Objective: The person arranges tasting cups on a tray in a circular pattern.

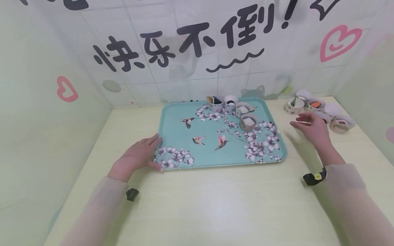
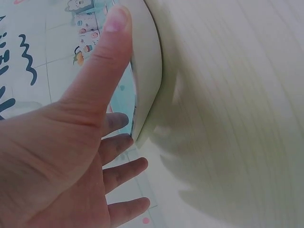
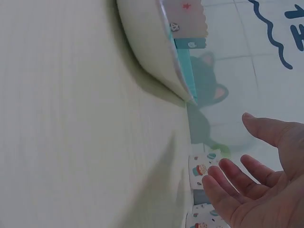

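A turquoise tray point(image 1: 209, 136) printed with blossoms and birds lies on the table. My left hand point(image 1: 140, 155) touches its front left corner with fingers spread and straight; in the left wrist view the thumb point(image 2: 102, 66) lies along the rim. Several small printed paper cups stand at the tray's back right, among them a cup with white contents point(image 1: 248, 122) and one with a dark and orange piece point(image 1: 217, 101). My right hand point(image 1: 312, 130) hovers over the table right of the tray. Its fingers are loosely bent and hold nothing, close to other paper cups point(image 1: 294, 106).
More paper cups cluster at the back right, one with an orange piece point(image 1: 315, 104) and one farther right point(image 1: 342, 124). Behind the pale wooden table point(image 1: 212, 205) rises a tiled wall point(image 1: 191, 75) with dark lettering. Side panels flank the table left and right.
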A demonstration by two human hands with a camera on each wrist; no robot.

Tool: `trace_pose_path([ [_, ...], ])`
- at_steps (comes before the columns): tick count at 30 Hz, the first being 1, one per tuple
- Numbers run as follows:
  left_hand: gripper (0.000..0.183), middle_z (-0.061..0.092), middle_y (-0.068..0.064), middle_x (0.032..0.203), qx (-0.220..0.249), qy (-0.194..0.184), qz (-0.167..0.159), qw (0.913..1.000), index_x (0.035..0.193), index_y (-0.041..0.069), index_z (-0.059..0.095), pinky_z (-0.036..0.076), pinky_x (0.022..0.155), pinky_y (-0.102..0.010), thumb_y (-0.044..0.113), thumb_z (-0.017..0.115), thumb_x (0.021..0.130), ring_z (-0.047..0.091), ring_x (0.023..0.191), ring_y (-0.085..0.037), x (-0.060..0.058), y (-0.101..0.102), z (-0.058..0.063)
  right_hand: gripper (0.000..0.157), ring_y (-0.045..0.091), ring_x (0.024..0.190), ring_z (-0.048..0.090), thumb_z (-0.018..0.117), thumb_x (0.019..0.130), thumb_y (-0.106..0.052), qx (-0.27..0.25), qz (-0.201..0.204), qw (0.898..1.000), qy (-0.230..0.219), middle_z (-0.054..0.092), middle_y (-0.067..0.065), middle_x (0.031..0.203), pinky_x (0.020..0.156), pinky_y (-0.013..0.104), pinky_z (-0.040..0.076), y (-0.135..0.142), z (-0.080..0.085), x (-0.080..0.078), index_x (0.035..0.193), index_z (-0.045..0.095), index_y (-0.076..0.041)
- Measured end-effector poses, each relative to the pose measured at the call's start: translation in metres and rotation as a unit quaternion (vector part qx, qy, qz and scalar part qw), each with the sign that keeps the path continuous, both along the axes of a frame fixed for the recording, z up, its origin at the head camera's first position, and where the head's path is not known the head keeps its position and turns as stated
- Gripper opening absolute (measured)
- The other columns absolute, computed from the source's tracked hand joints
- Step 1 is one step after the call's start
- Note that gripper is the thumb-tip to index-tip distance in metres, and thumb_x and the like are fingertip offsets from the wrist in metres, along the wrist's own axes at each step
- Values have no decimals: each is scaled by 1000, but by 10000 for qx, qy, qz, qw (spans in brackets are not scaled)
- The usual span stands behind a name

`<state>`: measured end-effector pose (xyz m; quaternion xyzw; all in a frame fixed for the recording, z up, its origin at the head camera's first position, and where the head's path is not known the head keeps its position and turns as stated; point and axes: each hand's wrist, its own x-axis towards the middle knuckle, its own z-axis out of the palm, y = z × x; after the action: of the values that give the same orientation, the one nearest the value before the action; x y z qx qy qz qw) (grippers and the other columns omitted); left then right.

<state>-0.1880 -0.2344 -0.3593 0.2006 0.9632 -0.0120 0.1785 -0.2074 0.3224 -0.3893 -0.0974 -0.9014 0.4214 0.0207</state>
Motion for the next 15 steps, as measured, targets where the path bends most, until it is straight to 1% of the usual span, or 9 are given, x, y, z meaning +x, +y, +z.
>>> trace_pose_path([
  [1,114,22,-25,163,7,6,-2,10000,155,-1,27,33,118,-61,58,80,73,31,145,-50,0,0,0,71,-20,84,47,64,95,-43,-70,-17,10000,12,62,-6,112,72,1,41,4,-1,1,143,43,5],
  [2,114,22,-25,163,14,21,-5,10000,155,-1,27,33,118,-61,57,80,73,32,145,-50,1,0,0,71,-24,80,43,65,95,-41,-138,-27,9999,51,59,-14,106,72,0,41,8,-3,1,143,43,6],
  [4,114,22,-25,163,21,35,-1,10000,155,-1,27,33,118,-61,57,80,73,32,145,-50,1,-1,0,72,-24,80,45,66,94,-40,-228,-80,9997,58,49,-29,96,71,-1,42,14,-5,4,142,42,7],
  [7,114,22,-25,163,35,52,-5,10000,155,-1,28,33,118,-62,57,80,72,32,144,-50,1,-2,-1,71,-23,81,46,67,94,-40,-357,-168,9992,22,48,-31,92,69,-1,44,23,-6,8,141,42,6],
  [10,114,22,-25,163,57,56,-2,10000,155,-1,28,33,118,-61,56,81,72,32,144,-50,1,-2,-2,63,-22,80,46,68,93,-42,-340,-310,9989,-24,48,-35,88,67,0,45,31,-8,13,135,47,1],
  [12,114,22,-24,163,78,47,5,10000,155,-1,27,33,118,-61,56,81,73,32,144,-50,1,-2,-2,54,-23,79,47,68,93,-41,-368,-411,9985,-35,49,-38,84,66,0,46,36,-8,15,129,52,-5],
  [15,113,22,-24,164,94,33,15,9999,156,-1,27,33,118,-61,56,80,73,31,144,-50,1,-1,-2,39,-24,75,47,68,93,-42,-328,-560,9978,-127,48,-44,78,64,2,45,42,-7,20,120,55,-17],
])
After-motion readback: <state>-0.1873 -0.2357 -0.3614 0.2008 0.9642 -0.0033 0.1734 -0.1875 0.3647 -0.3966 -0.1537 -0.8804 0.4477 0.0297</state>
